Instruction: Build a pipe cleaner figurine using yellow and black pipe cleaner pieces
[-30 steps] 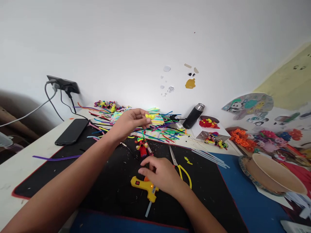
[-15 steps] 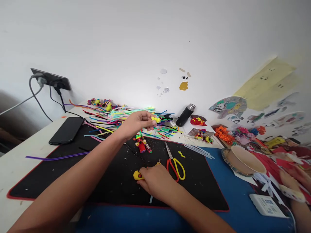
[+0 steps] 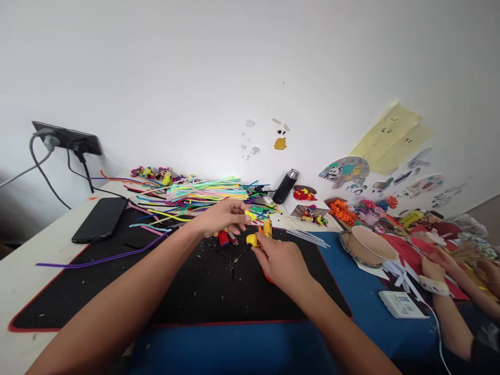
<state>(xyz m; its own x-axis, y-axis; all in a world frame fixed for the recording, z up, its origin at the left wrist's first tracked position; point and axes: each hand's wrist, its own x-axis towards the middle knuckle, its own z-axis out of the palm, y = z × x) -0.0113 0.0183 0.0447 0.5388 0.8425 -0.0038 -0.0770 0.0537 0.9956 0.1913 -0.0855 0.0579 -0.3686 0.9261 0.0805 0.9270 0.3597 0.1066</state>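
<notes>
My left hand (image 3: 228, 216) pinches one small yellow piece (image 3: 250, 214) between thumb and fingers; my right hand (image 3: 285, 260) is closed around one yellow glue gun (image 3: 267, 228), its nozzle pointing to the far side, just right of the piece; one black cord (image 3: 239, 256) trails from the gun's near end onto the one black mat (image 3: 195, 291). Beneath my left hand lies one red figure (image 3: 223, 238), partly hidden; one red handle (image 3: 267, 277) peeps out under my right hand. At far left is one phone (image 3: 99, 220); nearer, one purple stem (image 3: 97, 264); beyond the mat, one heap of pipe cleaners (image 3: 207, 191), too many to count; right of it, one black bottle (image 3: 286, 187). Farther right sit one bowl (image 3: 371, 246) and two hands of another person (image 3: 433, 268).
</notes>
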